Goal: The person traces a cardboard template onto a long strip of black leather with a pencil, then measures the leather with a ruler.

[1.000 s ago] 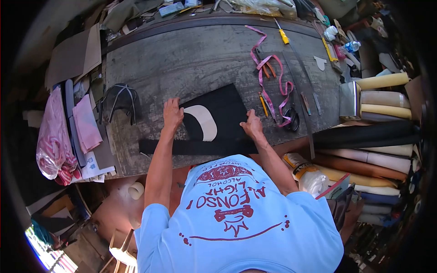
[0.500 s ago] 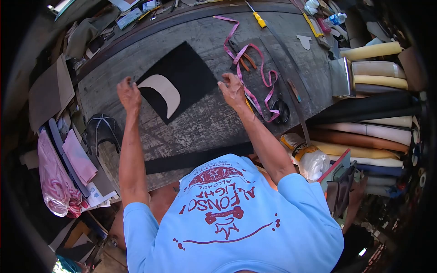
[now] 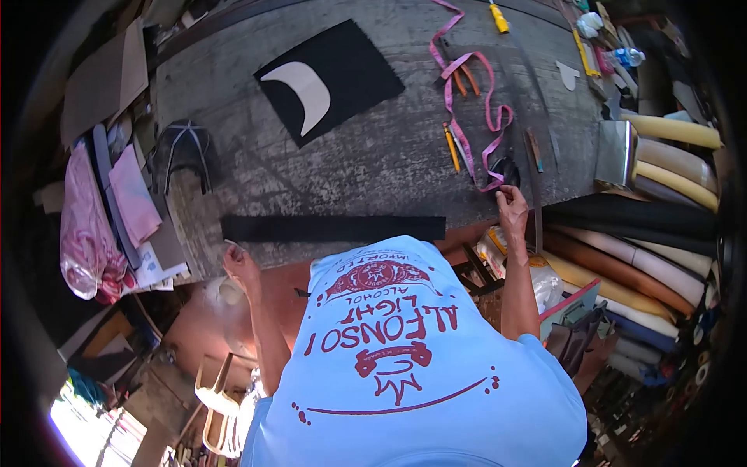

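Observation:
My right hand (image 3: 513, 215) is at the table's right side, its bent fingers closed at the near end of the black-handled scissors (image 3: 507, 168). Pink measuring tape (image 3: 499, 117) lies loosely curled beside them. Low by the front edge of the table, my left hand (image 3: 243, 268) has its fingers pinched together; a small pale bit shows at the tips, too small to name. Just beyond it runs a long black strip (image 3: 334, 229). Farther back, a cream crescent-shaped piece (image 3: 313, 93) rests on a black square of material (image 3: 354, 74).
A yellow pen (image 3: 452, 148), orange-handled pliers (image 3: 467, 80) and a yellow-handled screwdriver (image 3: 499, 19) lie on the worn table (image 3: 373, 171). Rolls of material (image 3: 622, 253) are stacked at right. A dark curved piece (image 3: 184, 152) sits at left, near pink cloth (image 3: 135, 194).
Both hands have left the black square and crescent. My left hand has drawn back to the front edge; my right has moved right and nearer, to the scissors. The view has shifted.

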Tool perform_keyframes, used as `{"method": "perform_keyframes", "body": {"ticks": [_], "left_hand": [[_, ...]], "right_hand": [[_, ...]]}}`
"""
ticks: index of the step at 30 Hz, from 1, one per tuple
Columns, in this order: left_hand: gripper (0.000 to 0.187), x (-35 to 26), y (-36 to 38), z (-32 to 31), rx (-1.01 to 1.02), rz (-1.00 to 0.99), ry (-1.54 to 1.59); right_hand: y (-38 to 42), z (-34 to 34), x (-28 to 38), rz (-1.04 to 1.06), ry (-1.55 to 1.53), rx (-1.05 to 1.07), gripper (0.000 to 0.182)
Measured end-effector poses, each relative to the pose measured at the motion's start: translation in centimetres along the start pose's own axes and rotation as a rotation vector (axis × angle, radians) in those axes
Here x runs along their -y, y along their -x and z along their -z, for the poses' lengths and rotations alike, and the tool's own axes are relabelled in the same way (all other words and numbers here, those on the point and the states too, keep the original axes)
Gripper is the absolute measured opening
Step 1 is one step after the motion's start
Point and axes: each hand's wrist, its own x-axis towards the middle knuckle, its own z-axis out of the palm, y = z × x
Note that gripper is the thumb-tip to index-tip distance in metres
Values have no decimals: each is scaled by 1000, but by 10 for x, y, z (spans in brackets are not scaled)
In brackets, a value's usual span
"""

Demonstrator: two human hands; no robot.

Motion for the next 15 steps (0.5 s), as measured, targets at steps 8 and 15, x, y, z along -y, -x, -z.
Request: {"method": "perform_keyframes", "body": {"ticks": [8, 15], "left_hand": [[47, -27, -26, -6, -127, 19, -229], [22, -30, -65, -1, 76, 86, 191]], "right_hand": [[61, -70, 117, 432, -8, 510, 17], [77, -107, 207, 676, -122, 649, 22]]}}
